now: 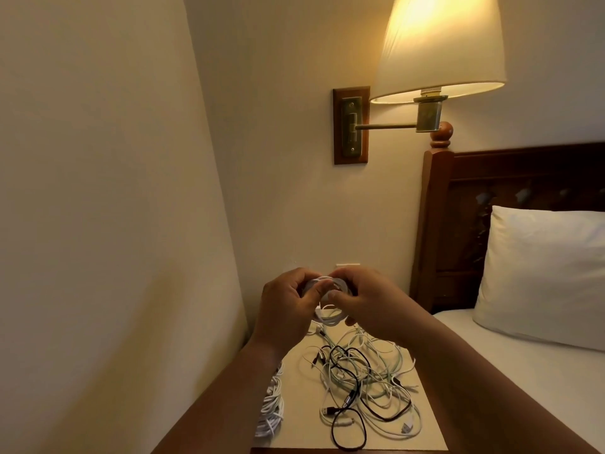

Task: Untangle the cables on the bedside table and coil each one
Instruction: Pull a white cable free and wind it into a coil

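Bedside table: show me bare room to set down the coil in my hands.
The coil should fit on the bare strip of bedside table between the coiled white cables at its left edge and the tangle. Middle and right are crowded.

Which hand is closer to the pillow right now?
Right. The right hand grips the white coil on the side toward the pillow; the left hand grips the coil's other side, farther from it.
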